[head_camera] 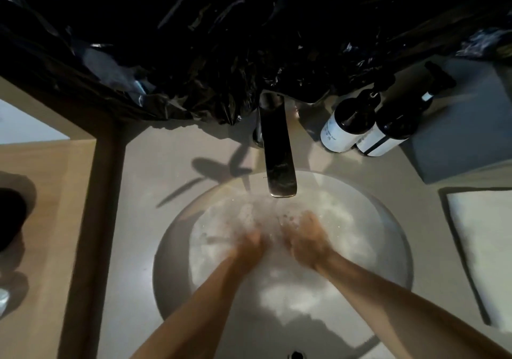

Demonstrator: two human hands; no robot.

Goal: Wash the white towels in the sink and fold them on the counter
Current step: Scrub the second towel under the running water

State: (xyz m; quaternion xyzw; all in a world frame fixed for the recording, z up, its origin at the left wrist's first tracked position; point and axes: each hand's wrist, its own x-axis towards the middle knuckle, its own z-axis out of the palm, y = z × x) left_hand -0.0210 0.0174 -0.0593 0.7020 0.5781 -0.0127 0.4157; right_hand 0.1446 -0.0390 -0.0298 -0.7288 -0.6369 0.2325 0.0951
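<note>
Under the faucet (278,148), both hands worked a white towel (293,292) down in the sink (166,253). Blur and froth hid whether the left hand (250,245) or the right hand (306,236) gripped it or pressed flat. Bunched around and below the hands, it showed no clear long axis. Kneading it under the stream would probably rinse it best. Another towel (482,248), to the right hand's right, lay flat, running near to far.
</note>
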